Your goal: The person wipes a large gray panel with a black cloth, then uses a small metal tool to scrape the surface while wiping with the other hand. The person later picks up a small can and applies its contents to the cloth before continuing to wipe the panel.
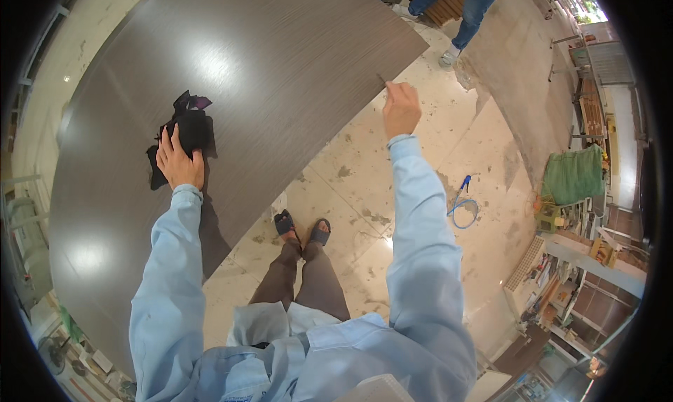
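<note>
A large dark grey wood-grain panel (pixel 280 72) spreads out in front of me, with lamp glare on its surface. My left hand (pixel 180 160) rests on a bunched black cloth (pixel 193 132) on the panel, fingers laid over it and gripping it. A purple bit shows at the cloth's far end. At the panel's right edge is my right hand (pixel 402 109), closed in a pinch. A thin, small dark piece sticks out from its fingertips over the panel; its kind is too small to tell.
A blue air blow gun (pixel 465 183) with a coiled hose lies on the stained tile floor. Someone in jeans (pixel 471 16) stands beyond the panel's far right corner. A green sack (pixel 573 176) and a cluttered workbench (pixel 543 279) line the right side.
</note>
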The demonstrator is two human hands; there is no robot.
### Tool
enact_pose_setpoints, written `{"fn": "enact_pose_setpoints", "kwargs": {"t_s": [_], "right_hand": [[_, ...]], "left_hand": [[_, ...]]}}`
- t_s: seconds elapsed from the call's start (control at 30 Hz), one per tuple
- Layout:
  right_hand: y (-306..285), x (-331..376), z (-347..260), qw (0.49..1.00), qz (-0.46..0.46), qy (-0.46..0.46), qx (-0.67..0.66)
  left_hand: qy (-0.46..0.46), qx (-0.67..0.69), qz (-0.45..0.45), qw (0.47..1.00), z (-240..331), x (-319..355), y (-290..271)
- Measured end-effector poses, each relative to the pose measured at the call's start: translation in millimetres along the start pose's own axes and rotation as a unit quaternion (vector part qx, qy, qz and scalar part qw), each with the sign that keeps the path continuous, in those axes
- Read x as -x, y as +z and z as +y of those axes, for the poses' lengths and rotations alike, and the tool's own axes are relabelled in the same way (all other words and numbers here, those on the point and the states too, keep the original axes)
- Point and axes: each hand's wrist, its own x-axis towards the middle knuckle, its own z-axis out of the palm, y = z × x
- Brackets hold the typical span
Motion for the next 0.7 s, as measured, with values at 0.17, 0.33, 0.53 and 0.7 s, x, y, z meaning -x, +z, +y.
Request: {"fn": "enact_pose_setpoints", "kwargs": {"t_s": [0.17,0.33,0.53,0.7], "right_hand": [[3,44,-19,0.991,-0.028,-0.078,-0.105],[-7,44,-31,0.998,-0.003,-0.049,-0.048],[27,7,18,0.996,0.094,-0.011,-0.001],[4,128,-109,0.986,0.008,-0.006,-0.168]], "left_hand": [[-0.005,-0.003,-0.007,1.0,-1,-3,-4],[-0.001,-0.01,0.006,1.0,-5,-4,-5],[0.012,-0.007,0.012,1.0,-13,-3,-3],[0.005,-0.02,0.014,1.0,-17,-2,-2]]}}
